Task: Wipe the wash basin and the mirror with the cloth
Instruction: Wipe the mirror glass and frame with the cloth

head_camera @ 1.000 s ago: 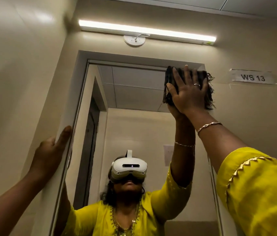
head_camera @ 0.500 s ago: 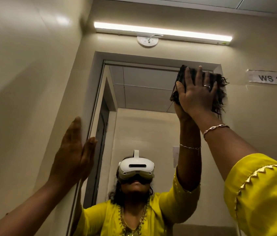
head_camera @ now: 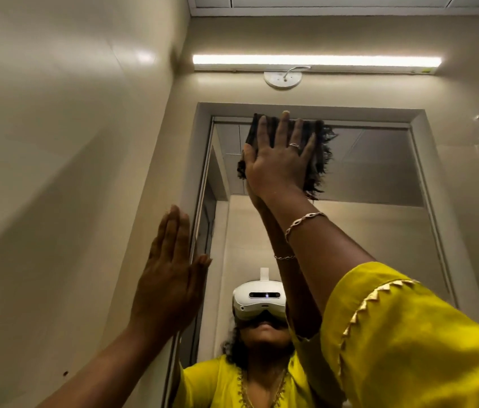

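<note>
High on the mirror [head_camera: 379, 231], the right hand [head_camera: 279, 163] presses the cloth [head_camera: 320, 154] flat with straight, spread fingers while the left hand [head_camera: 170, 275], fingers straight, braces on the wall [head_camera: 85, 201], so mirror-wiping is under way and next probably calls for downward strokes.

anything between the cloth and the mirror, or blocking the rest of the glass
Nothing visible. The right hand presses the cloth flat on the mirror near its top edge, and the glass to the right and below it shows bare. The left hand lies flat by the mirror's left frame, off the glass.
</note>
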The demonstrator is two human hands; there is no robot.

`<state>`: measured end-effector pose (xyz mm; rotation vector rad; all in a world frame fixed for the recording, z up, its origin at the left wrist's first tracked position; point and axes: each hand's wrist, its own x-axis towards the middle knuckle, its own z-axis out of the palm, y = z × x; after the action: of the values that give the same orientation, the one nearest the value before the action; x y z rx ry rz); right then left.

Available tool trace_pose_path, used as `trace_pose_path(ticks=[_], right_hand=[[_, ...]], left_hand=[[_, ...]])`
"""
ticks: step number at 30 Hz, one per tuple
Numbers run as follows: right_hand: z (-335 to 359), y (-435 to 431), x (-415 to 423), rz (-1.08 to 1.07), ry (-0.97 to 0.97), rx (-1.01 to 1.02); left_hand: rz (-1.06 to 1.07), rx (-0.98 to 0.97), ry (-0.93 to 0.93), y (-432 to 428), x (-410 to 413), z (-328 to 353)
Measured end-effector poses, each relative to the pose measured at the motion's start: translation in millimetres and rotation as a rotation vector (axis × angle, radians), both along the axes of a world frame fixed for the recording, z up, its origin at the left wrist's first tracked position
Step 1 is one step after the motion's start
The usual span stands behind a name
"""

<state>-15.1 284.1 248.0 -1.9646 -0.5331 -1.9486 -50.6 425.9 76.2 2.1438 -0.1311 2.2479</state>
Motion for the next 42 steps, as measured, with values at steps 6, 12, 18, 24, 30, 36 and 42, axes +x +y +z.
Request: trace_pose_path(ticks=[6,12,18,24,30,36,42], right_hand=[[6,42,-15,-0.009,-0.030,-0.094],[11,51,-21,-0.003,-0.070,-0.244],[12,24,-14,0.032,-0.079,-0.343],[8,-25,7,0.024,-0.071,-0.261],[6,-88,31,-0.011,-0.044,-0.183],[2,-144,44,-0.058,0.011,-0.081],[3,-161,50,-0.093,0.048,0.027]], left_hand=[[-0.053,-0.054,-0.060,1,-1,-1],[-0.045,-0.035,-0.073,5,-2,1],[-0.035,-0.077,-0.070,8,-5,1],[-0.047,-0.084,-0.063,4,-9,0],[-0.061,-0.105,-0.047,3,-11,1],[-0.052,-0.117,-0.031,2,-10,1],[-0.055,-0.128,-0.028,3,-6,0]])
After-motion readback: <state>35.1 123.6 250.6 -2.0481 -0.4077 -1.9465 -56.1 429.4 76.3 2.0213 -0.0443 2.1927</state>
